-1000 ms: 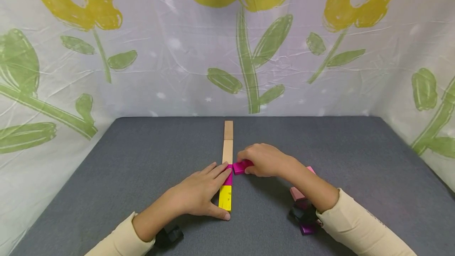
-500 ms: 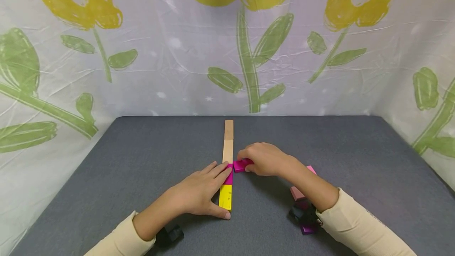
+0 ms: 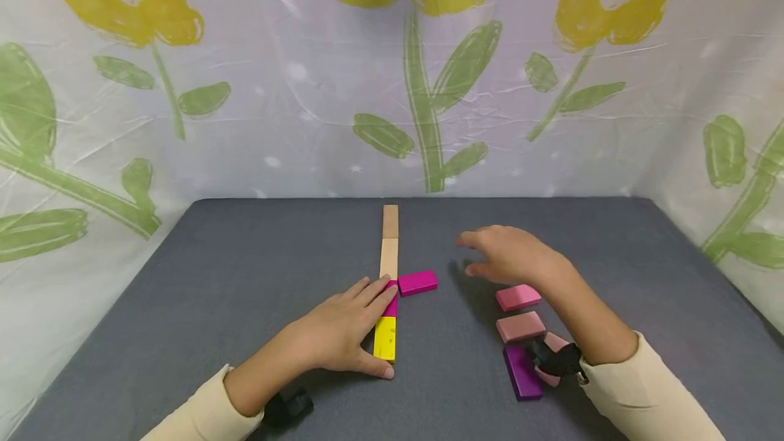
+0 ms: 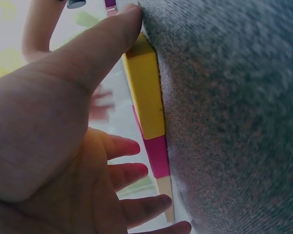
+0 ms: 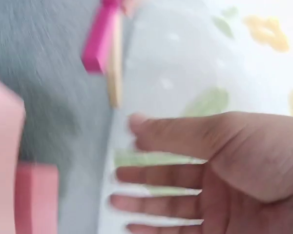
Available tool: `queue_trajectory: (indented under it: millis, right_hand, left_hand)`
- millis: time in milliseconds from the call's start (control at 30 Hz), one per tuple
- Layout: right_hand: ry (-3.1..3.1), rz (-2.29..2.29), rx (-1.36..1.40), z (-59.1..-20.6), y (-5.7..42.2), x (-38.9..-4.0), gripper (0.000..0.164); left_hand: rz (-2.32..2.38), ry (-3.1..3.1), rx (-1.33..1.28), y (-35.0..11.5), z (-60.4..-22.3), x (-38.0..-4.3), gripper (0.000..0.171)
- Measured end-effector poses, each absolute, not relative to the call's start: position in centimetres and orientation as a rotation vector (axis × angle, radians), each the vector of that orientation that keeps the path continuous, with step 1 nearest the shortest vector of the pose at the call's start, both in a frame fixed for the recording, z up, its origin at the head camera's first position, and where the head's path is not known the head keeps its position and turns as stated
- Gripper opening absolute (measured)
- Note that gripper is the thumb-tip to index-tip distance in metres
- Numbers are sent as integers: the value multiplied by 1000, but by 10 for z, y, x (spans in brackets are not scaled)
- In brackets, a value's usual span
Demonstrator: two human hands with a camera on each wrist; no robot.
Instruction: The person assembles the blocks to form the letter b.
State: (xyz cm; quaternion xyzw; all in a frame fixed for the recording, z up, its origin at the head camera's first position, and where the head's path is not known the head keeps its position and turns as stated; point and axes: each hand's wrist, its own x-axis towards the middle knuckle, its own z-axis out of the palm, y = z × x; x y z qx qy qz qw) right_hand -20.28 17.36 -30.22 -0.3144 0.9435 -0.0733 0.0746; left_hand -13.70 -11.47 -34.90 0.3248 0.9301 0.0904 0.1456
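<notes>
A straight row of blocks runs away from me on the grey table: a yellow block (image 3: 385, 340) nearest, then a magenta block (image 3: 390, 307), then two plain wooden blocks (image 3: 389, 257). Over the near part of it, my left hand (image 3: 337, 333) lies with straight, spread fingers. Its fingertips rest on the magenta block, partly covering it, and its thumb is by the yellow block's near end. A second magenta block (image 3: 418, 283) lies crosswise with one end at the row's right side. My right hand (image 3: 513, 257) is apart from it to the right, fingers extended and holding nothing.
At the right are a bright pink block (image 3: 518, 297), a salmon pink block (image 3: 521, 327) and a purple block (image 3: 523, 374). More pink pieces (image 3: 548, 378) are partly hidden by the right wrist's black camera (image 3: 556, 357). A flowered cloth (image 3: 275, 87) hangs behind the table.
My right hand has let go of the crosswise magenta block and moved away to the right, uncovering the pink and purple blocks. The left hand has stayed on the row.
</notes>
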Motion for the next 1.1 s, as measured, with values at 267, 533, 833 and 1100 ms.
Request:
queue_trajectory:
  millis: [267, 533, 833, 1100]
  right_hand:
    - [2597, -233, -665, -303, 216, -200, 27]
    - [2579, -246, -616, -308, 216, -203, 22]
    - [2563, -260, -749, -309, 199, -192, 4]
    - [2561, -295, -972, -312, 172, -175, 18]
  left_hand:
    - [261, 2676, 957, -115, -349, -135, 103]
    - [251, 2678, 988, -114, -348, -134, 100]
    - [203, 2723, 1115, -110, -347, -127, 75]
    - [162, 2864, 1413, -97, -342, -115, 35]
